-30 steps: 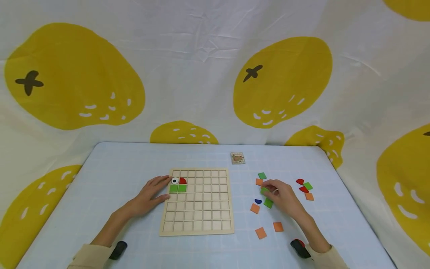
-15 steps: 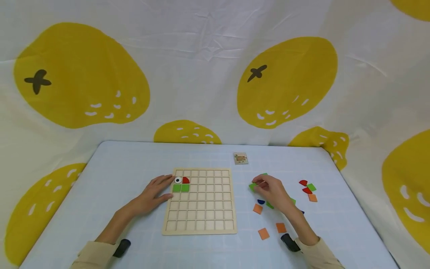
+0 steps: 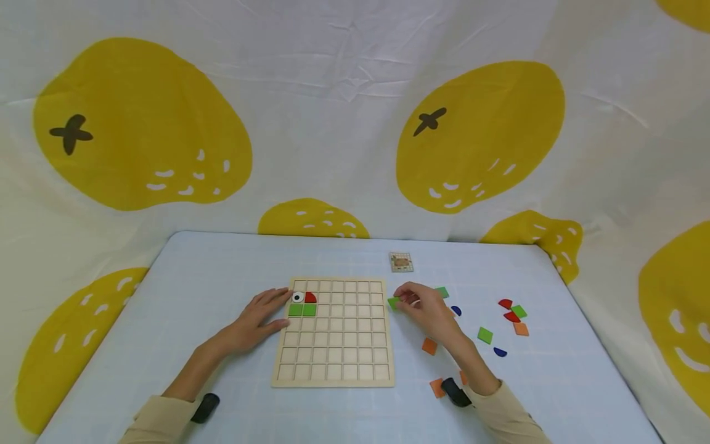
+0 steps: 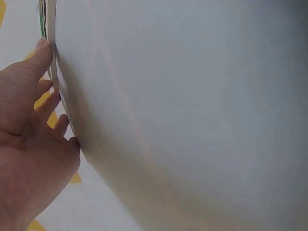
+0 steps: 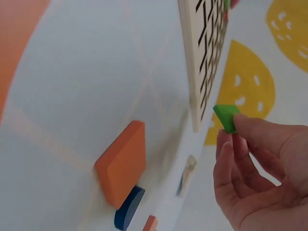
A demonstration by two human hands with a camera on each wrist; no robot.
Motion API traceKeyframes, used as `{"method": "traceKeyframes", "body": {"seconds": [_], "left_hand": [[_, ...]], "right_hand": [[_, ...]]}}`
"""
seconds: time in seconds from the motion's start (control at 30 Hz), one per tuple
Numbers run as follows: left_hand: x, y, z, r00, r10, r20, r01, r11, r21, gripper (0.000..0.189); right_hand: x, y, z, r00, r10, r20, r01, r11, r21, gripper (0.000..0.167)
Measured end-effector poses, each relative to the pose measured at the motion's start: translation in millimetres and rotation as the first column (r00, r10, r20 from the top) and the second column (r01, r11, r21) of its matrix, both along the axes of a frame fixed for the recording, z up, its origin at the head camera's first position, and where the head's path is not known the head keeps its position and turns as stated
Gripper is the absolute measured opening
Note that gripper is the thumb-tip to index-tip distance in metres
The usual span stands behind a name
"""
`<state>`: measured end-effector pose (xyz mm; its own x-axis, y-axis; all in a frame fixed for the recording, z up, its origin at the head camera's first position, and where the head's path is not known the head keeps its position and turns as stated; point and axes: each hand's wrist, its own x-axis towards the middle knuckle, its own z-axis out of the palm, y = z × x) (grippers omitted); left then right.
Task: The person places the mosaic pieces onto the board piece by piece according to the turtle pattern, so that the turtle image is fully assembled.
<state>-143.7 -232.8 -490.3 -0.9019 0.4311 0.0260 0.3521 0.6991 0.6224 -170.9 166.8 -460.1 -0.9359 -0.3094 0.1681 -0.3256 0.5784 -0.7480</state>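
A wooden grid board [image 3: 335, 339] lies on the table. Its upper left cells hold an eye tile [image 3: 297, 297], a red quarter-circle tile [image 3: 310, 298] and two green square tiles [image 3: 302, 310]. My left hand [image 3: 249, 324] rests at the board's left edge, fingers extended; in the left wrist view the fingertips [image 4: 42, 44] touch that edge. Just off the board's right edge, my right hand [image 3: 427, 311] pinches a green square tile [image 5: 226, 117] between thumb and fingers, held up above the table in the right wrist view.
Loose orange squares [image 3: 429, 346], a green square [image 3: 485, 335] and blue half-circles [image 3: 500, 352] lie right of the board. Farther right is a cluster with red pieces [image 3: 505, 303]. A small picture card [image 3: 401, 262] lies behind the board. A patterned curtain hangs behind the table.
My right hand has picked up a green square from the loose pieces and carried it left toward the board. My left hand stays at the board's edge. The head view has shifted slightly.
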Motion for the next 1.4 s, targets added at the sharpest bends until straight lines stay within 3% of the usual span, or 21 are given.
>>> {"method": "traceKeyframes", "body": {"seconds": [0.47, 0.73, 1.13, 1.4], "left_hand": [[-1.4, -1.5, -1.5, 1.0, -0.002, 0.003, 0.002, 1.0, 0.006, 0.064], [-1.4, -2.3, -2.7, 1.0, 0.0, 0.005, 0.0, 1.0, 0.001, 0.065], [-1.7, -0.6, -0.8, 1.0, -0.006, 0.008, 0.006, 1.0, 0.012, 0.065], [-1.2, -0.7, 0.6, 1.0, -0.005, 0.014, 0.005, 1.0, 0.011, 0.065]], "right_hand": [[-5.5, -47.8, 1.5, 0.995, 0.083, 0.056, -0.078, 0.994, -0.076, 0.013], [-4.5, -73.8, 1.9, 0.988, 0.151, 0.039, -0.146, 0.984, -0.105, 0.013], [-0.4, -108.5, 0.3, 0.971, 0.234, 0.051, -0.227, 0.967, -0.113, 0.015], [0.0, -127.3, -4.0, 0.956, 0.273, 0.109, -0.257, 0.956, -0.138, 0.012]]}}
